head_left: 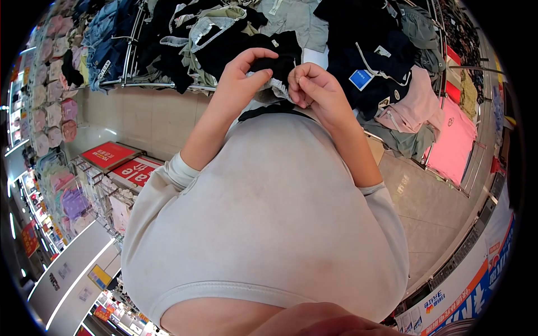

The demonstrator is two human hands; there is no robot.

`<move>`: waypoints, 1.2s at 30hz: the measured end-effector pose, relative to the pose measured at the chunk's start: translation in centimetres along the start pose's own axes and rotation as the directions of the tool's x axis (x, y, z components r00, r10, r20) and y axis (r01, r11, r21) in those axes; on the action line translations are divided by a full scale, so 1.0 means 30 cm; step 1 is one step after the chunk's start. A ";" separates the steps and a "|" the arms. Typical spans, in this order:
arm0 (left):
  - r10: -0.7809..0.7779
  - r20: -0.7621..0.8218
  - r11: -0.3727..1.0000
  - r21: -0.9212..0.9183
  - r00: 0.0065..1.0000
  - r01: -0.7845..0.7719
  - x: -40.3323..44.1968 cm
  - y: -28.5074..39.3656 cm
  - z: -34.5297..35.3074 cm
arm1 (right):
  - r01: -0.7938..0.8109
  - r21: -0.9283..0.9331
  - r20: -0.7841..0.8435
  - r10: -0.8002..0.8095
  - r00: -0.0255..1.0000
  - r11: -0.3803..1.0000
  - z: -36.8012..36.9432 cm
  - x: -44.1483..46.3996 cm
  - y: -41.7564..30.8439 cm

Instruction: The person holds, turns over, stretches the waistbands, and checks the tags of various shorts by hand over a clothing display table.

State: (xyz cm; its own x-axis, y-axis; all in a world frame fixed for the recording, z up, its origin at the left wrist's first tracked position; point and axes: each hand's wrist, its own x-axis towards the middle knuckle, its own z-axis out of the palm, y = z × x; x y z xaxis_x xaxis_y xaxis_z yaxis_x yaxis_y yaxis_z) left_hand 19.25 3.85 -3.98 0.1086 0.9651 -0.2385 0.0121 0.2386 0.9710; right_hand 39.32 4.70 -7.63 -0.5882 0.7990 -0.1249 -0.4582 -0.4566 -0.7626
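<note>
My left hand (245,77) is over the near edge of the clothes pile, thumb and index finger apart in a C shape, with nothing seen between them. Close to its right, my right hand (315,87) has its fingers curled in and thumb pressed to them; whatever it pinches is too small to make out. Under and between both hands lies a black garment (283,47) with a small white label near its top. A grey waistband (274,89) shows just below my hands, against my front.
A metal rack rail (190,86) edges the heap. To the right lie a navy garment with a blue tag (360,79), pale pink clothing (412,101) and a bright pink shirt (453,140). Denim (106,42) hangs at the left, above red sale signs (109,155).
</note>
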 end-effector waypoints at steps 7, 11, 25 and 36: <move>-0.002 0.027 1.000 0.026 1.000 0.002 0.004 0.001 0.006 | 0.023 0.031 -0.098 -0.020 0.995 0.999 0.026 0.012 -0.018; 0.012 0.051 1.000 0.027 0.999 -0.013 0.012 -0.004 0.010 | 0.048 -0.068 -0.060 -0.052 0.997 0.997 0.042 0.017 -0.015; -0.004 0.088 0.987 0.157 0.996 -0.010 0.016 -0.022 0.020 | 0.076 -0.269 -0.199 -0.133 0.971 0.960 0.014 0.016 0.016; 0.033 0.086 0.982 0.184 0.996 -0.048 0.022 -0.011 0.046 | 0.041 -0.949 -0.082 -0.370 0.925 0.314 0.061 -0.049 -0.065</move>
State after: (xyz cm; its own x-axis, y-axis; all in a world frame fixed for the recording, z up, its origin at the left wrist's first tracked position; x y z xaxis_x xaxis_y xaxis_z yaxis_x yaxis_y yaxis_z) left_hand 20.71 4.26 -4.46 0.1945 0.9594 -0.2045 0.1898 0.1677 0.9674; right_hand 39.87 3.70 -4.79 -0.3201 0.9404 0.1147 0.4640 0.2612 -0.8464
